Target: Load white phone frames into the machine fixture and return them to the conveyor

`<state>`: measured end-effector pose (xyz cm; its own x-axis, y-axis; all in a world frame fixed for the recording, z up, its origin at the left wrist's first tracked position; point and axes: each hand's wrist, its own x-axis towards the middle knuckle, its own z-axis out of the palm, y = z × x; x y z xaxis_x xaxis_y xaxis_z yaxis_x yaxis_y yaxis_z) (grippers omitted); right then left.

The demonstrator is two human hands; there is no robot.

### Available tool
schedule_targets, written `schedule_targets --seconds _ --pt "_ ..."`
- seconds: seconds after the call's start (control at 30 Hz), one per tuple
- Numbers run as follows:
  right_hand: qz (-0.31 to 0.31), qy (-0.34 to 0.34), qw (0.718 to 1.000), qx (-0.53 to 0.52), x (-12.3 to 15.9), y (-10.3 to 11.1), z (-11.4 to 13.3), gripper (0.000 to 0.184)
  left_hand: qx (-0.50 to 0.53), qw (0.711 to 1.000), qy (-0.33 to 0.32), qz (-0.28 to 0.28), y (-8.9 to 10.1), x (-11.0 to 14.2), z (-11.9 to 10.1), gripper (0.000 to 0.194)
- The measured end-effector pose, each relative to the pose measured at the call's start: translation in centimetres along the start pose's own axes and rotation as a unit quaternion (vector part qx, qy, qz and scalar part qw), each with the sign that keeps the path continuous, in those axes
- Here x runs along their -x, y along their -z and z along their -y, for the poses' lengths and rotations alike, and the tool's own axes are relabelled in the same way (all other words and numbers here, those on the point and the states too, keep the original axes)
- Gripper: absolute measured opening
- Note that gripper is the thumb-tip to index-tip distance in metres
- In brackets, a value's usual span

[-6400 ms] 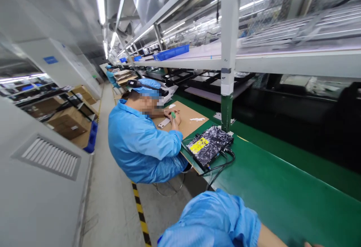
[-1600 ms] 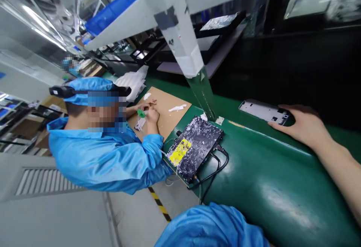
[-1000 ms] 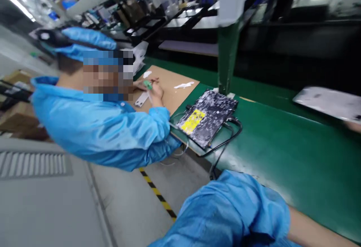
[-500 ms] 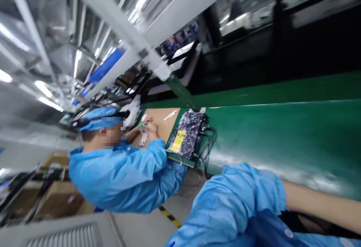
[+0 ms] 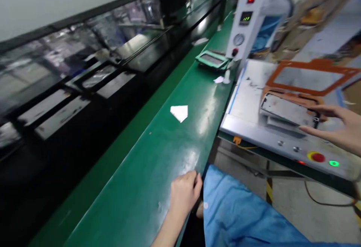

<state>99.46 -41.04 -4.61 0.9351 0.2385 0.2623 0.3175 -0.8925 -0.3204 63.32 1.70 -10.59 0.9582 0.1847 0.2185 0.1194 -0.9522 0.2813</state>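
Observation:
My right hand point(image 5: 340, 128) reaches in from the right edge and holds one end of a white flat panel point(image 5: 284, 111) between thumb and fingers. The panel lies tilted over an orange fixture point(image 5: 299, 98) on the grey bed of a press machine point(image 5: 254, 111). An orange hinged frame point(image 5: 310, 75) stands raised behind it. My left hand point(image 5: 184, 192) rests with curled fingers on the near edge of the green conveyor belt point(image 5: 158, 153), holding nothing I can see.
The machine has a white column with red digits point(image 5: 248, 12), plus a red button point(image 5: 317, 157) and a green button point(image 5: 334, 163) on its front lip. A white paper scrap point(image 5: 179, 112) and a green tray point(image 5: 213, 59) lie on the belt. Black trays point(image 5: 93, 79) line the far side.
The view has swung from the seated co-worker on the left to the press machine on the right. My right hand took the white panel off the belt and brought it over the orange fixture.

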Motion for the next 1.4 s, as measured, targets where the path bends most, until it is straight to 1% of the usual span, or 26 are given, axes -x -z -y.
schedule_targets --seconds 0.03,0.07,0.1,0.17,0.23,0.37,0.53,0.6,0.67,0.73,0.87,0.93,1.0,1.1,1.2,1.3,1.4 --pt "0.000 -0.024 1.000 -0.013 -0.4 1.3 -0.9 0.065 -0.004 1.000 -0.008 -0.009 0.0 -0.1 0.2 0.039" --pt "0.003 -0.045 0.999 -0.025 -1.0 2.2 -1.5 0.066 -0.010 1.000 -0.011 -0.020 0.0 -0.1 0.2 0.041" --pt "0.008 -0.064 0.997 -0.036 -1.8 2.7 -1.9 0.067 -0.015 0.999 -0.010 -0.027 0.0 -0.1 0.1 0.042" --pt "0.022 -0.083 0.995 -0.040 -3.7 3.0 -2.3 0.065 -0.023 0.999 -0.003 -0.040 0.1 -0.1 -0.2 0.044" --pt "0.040 -0.084 0.995 -0.036 -5.3 2.9 -2.6 0.060 -0.020 0.999 -0.009 -0.034 0.2 -0.2 -0.3 0.044" --pt "0.078 -0.051 0.995 -0.019 -7.2 2.6 -2.5 0.054 -0.011 0.999 -0.028 -0.015 0.5 -0.5 0.1 0.041" --pt "0.143 -0.028 0.989 -0.007 -9.1 2.8 -2.3 0.056 -0.009 1.000 -0.017 -0.015 0.3 -0.5 0.0 0.040" --pt "0.159 -0.010 0.987 0.001 -9.7 2.9 -2.1 0.058 -0.008 1.000 -0.010 -0.011 0.2 -0.4 -0.1 0.040" --pt "0.169 0.011 0.986 0.009 -10.2 3.0 -1.5 0.060 -0.010 1.000 -0.003 -0.007 0.1 -0.4 -0.2 0.039" --pt "0.174 0.020 0.984 0.015 -10.3 2.9 -0.3 0.062 -0.011 1.000 0.003 0.000 0.0 -0.4 -0.2 0.039" --pt "0.179 0.050 0.983 0.000 -10.8 2.0 2.4 0.068 -0.005 0.999 0.014 0.032 -0.1 -0.4 -0.2 0.039" --pt "0.189 0.057 0.980 -0.019 -11.4 1.5 2.8 0.070 -0.004 0.998 0.025 0.049 -0.1 -0.5 -0.3 0.039" --pt "0.202 0.041 0.978 -0.035 -12.3 1.1 2.4 0.076 -0.005 0.997 0.035 0.066 -0.1 -0.5 -0.3 0.038" --pt "0.222 0.009 0.974 -0.041 -13.7 0.8 1.1 0.086 -0.001 0.995 0.042 0.088 -0.1 -0.6 -0.4 0.037" --pt "0.243 0.013 0.969 -0.037 -14.7 0.8 0.1 0.091 0.006 0.994 0.050 0.096 0.0 -0.6 -0.5 0.037" --pt "0.248 0.021 0.968 -0.028 -15.1 0.8 0.0 0.095 0.016 0.993 0.056 0.101 0.1 -0.7 -0.7 0.036" --pt "0.255 0.021 0.967 -0.018 -15.2 1.0 0.5 0.097 0.016 0.991 0.061 0.118 0.3 -0.9 -0.9 0.036"
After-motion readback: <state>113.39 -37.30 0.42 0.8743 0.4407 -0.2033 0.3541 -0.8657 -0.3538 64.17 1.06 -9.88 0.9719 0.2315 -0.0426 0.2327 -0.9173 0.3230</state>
